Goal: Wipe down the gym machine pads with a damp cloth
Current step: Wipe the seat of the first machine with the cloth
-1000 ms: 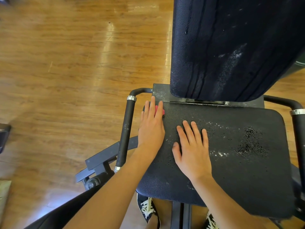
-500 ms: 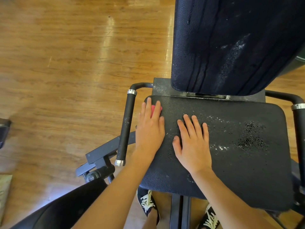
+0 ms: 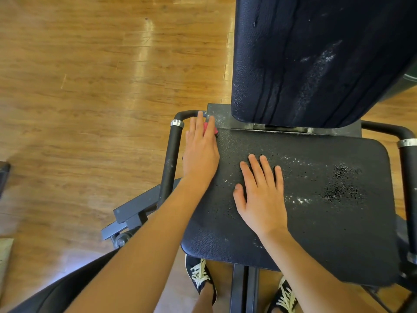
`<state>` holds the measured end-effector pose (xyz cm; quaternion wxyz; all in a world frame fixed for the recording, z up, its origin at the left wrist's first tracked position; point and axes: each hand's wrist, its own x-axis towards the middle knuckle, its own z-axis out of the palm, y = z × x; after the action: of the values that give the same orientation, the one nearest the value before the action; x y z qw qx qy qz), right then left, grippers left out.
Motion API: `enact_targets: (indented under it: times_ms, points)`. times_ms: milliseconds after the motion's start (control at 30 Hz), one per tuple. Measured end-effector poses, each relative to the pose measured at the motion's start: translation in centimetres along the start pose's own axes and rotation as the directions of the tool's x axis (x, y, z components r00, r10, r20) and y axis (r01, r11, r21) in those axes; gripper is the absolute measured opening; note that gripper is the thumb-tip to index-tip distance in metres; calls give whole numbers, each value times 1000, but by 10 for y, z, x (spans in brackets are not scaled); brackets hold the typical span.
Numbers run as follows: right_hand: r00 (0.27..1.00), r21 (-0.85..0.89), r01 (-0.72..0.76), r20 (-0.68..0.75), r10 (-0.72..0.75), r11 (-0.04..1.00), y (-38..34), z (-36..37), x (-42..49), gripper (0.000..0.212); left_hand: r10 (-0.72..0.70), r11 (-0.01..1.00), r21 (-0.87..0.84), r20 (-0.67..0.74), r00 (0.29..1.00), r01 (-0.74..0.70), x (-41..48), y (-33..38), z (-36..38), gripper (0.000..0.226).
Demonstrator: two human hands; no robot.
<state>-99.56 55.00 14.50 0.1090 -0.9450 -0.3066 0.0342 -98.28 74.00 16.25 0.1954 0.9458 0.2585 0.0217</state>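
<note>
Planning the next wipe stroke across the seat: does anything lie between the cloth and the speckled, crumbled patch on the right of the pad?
Yes. The right hand lies flat mid seat pad, between the pink cloth under the left hand at the far-left corner and the crumbled patch. Nothing else visible.

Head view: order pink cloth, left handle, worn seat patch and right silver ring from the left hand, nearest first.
1. Pink cloth, under the left hand.
2. Left handle, beside it.
3. Worn seat patch, mid-right.
4. Right silver ring, far right.
</note>
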Motion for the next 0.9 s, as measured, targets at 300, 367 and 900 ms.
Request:
enact_targets:
  times_ms: [300, 367, 900]
  points:
    - [1000, -4, 5, -5, -5, 1000, 1, -1, 0, 55, -45, 992, -116, -2, 999, 44, -71, -10, -2, 52]
    - [1000, 0, 4, -3, -4, 1000, 0, -2, -1, 55, -67, 991, -116, 6, 998, 68, -98, -8, 0, 53]
    - [999, -8, 4, -32, -5, 1000, 0, -2, -1, 55, -35, 999, 43, 49, 998, 33, -69, -4, 4, 51]
